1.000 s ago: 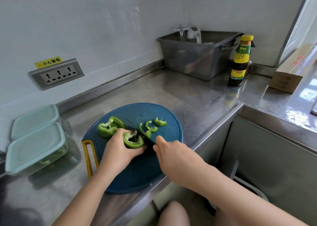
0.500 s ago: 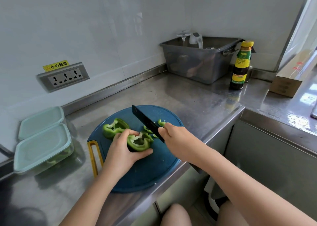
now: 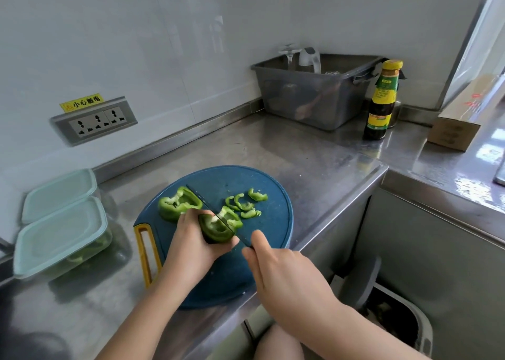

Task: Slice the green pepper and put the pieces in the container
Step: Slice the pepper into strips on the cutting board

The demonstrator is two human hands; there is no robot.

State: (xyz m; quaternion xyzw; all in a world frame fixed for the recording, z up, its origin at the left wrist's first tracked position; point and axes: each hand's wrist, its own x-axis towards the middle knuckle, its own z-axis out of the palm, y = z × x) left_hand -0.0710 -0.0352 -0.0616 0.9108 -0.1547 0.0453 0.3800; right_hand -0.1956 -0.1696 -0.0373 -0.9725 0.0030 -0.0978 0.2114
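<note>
Green pepper half (image 3: 216, 230) sits mid-frame, clamped by your left hand (image 3: 195, 243). Your right hand (image 3: 284, 271) grips the knife (image 3: 218, 217), blade cutting into it.

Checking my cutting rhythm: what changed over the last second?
The knife rose off the pepper half, then came back down and now cuts through it, gripped by the right hand. The left hand kept holding that half; the other half, slices, cutting board and containers stayed put.

Brushed, reflective stainless-steel countertop (image 3: 273, 152); matt, finely speckled round blue plastic cutting board (image 3: 262, 239); glossy, waxy-skinned green pepper half (image 3: 216, 230); translucent grey plastic tub (image 3: 314, 97).
</note>
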